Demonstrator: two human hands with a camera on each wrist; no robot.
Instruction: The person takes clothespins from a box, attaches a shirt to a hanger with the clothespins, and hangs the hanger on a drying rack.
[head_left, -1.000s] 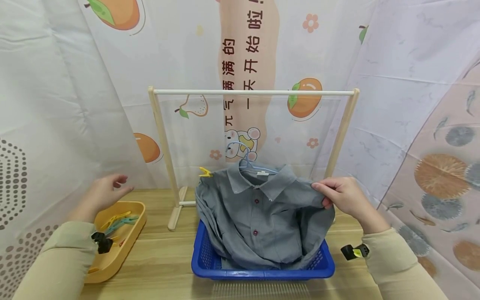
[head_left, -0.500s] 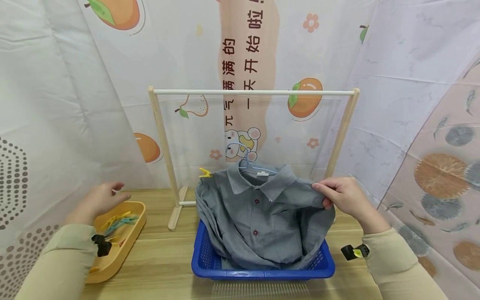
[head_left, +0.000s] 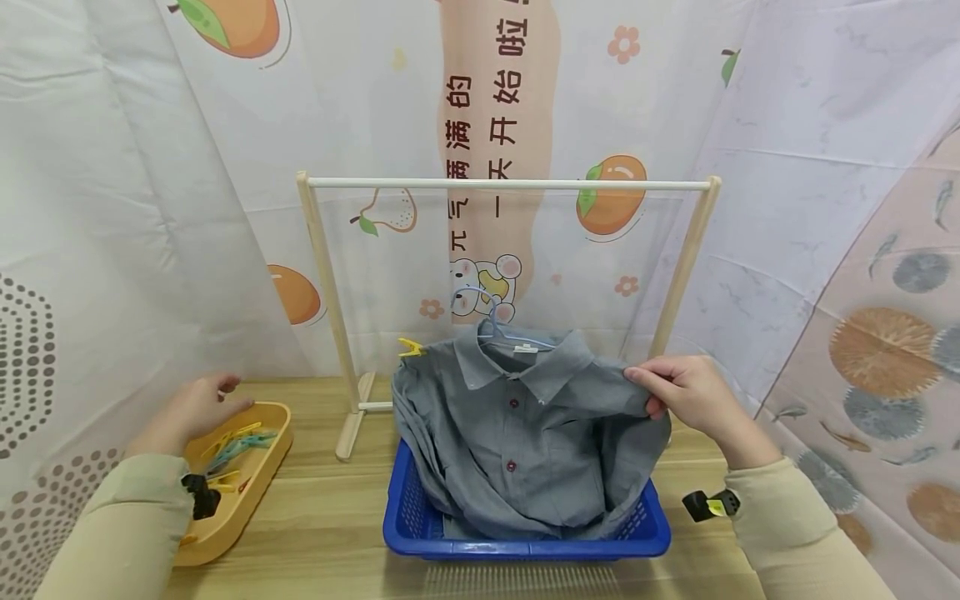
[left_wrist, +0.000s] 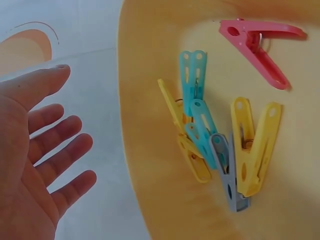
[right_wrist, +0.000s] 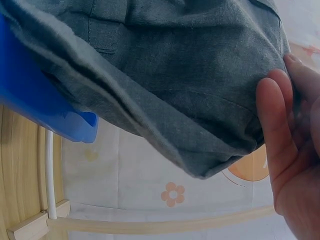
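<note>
A grey button shirt (head_left: 547,442) on a light-blue hanger (head_left: 493,312) lies partly in a blue basket (head_left: 525,548). My right hand (head_left: 686,396) pinches its shoulder on the right side between thumb and fingers; the right wrist view shows the same cloth (right_wrist: 200,85) at the fingertips. A yellow clothespin (head_left: 411,347) is clipped at the opposite shoulder. My left hand (head_left: 187,412) hovers over the back of a yellow tray (head_left: 277,450), fingers loosely spread and holding nothing. Inside it lie several clothespins, among them a red one (left_wrist: 257,47), a teal one (left_wrist: 192,80) and a grey one (left_wrist: 227,172).
Behind the basket stands a drying rack with a white top bar (head_left: 510,184) and wooden posts (head_left: 328,292). The wooden table (head_left: 322,517) shows between tray and basket. Patterned curtains (head_left: 397,100) hang close behind and at both sides.
My left hand has lowered and drawn slightly left, closer to the yellow tray. My right hand keeps its pinch on the shirt, which has stayed in place.
</note>
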